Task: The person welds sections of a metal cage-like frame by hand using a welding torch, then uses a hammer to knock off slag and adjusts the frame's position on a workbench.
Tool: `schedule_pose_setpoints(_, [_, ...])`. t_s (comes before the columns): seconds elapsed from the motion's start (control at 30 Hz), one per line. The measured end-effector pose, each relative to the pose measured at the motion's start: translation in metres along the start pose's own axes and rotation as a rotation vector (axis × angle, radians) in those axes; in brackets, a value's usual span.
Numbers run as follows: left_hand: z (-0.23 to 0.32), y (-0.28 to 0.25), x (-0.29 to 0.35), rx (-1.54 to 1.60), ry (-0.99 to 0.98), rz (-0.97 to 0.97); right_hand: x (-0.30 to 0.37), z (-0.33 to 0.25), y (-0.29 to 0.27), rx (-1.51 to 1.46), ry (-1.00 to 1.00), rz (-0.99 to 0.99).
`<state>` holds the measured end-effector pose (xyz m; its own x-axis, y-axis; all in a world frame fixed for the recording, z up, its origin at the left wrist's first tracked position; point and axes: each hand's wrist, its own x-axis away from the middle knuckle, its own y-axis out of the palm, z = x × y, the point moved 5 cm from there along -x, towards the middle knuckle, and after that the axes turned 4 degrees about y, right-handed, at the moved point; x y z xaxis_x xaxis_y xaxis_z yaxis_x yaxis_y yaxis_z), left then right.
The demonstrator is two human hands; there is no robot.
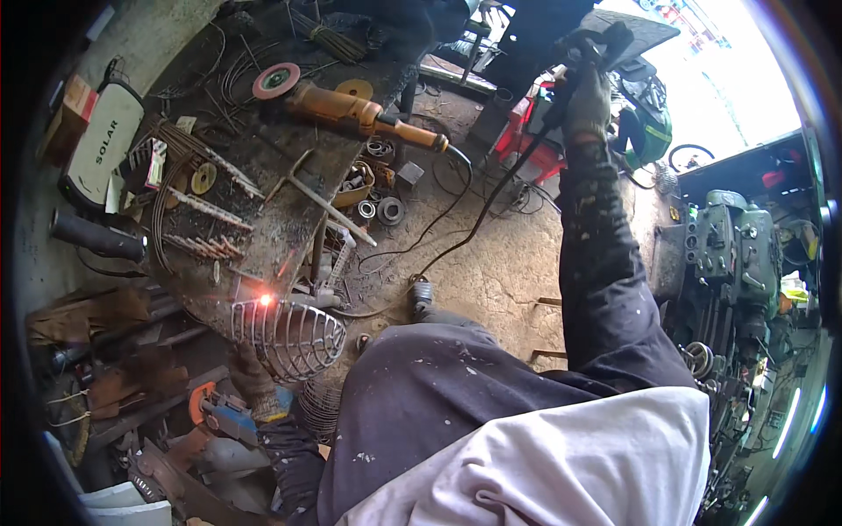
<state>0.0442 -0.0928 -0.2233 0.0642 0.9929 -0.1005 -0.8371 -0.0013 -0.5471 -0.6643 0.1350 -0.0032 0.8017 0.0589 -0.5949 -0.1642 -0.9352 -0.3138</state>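
Observation:
A cage of curved metal bars (303, 337) is tilted at the near edge of the workbench (289, 223). A spot on its upper rim glows orange-red. My gloved left hand (254, 386) grips the cage from its lower left side, the fingers partly hidden by shadow and bars. Far up on the right, my gloved right hand (589, 101) is raised at arm's length. It is closed round a dark handled tool that looks like a welding electrode holder (605, 42); a black cable runs down from it to the floor.
An orange angle grinder (351, 112) with a flap disc lies across the bench beside metal rods and a T-shaped bar (320, 202). A blue-and-orange clamp (224, 414) and scrap metal are at lower left. Cables cross the floor. A green machine (732, 241) stands right.

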Motion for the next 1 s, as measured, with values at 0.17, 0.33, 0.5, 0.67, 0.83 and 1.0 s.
schedule_pose_setpoints(0.17, [0.006, -0.016, 0.008, -0.037, -0.228, -0.132, -0.053, 0.01, 0.1, -0.256, 0.205, -0.146])
schedule_pose_setpoints(0.33, [-0.034, -0.017, 0.006, -0.097, -0.073, -0.02, -0.09, 0.027, 0.172, 0.027, 0.363, 0.049])
schedule_pose_setpoints(0.5, [-0.051, -0.035, 0.015, -0.386, 0.11, -0.048, -0.067, 0.026, 0.226, 0.087, 0.32, 0.071])
schedule_pose_setpoints(0.67, [-0.014, -0.008, 0.009, -0.087, 0.005, -0.028, -0.061, 0.037, 0.231, 0.142, 0.287, -0.048])
schedule_pose_setpoints(0.83, [-0.002, -0.015, 0.011, -0.076, 0.0, 0.065, -0.055, 0.035, 0.237, 0.178, 0.266, -0.157])
schedule_pose_setpoints(1.0, [0.031, -0.007, 0.012, -0.053, -0.196, -0.015, -0.049, 0.032, 0.234, 0.242, 0.272, -0.228])
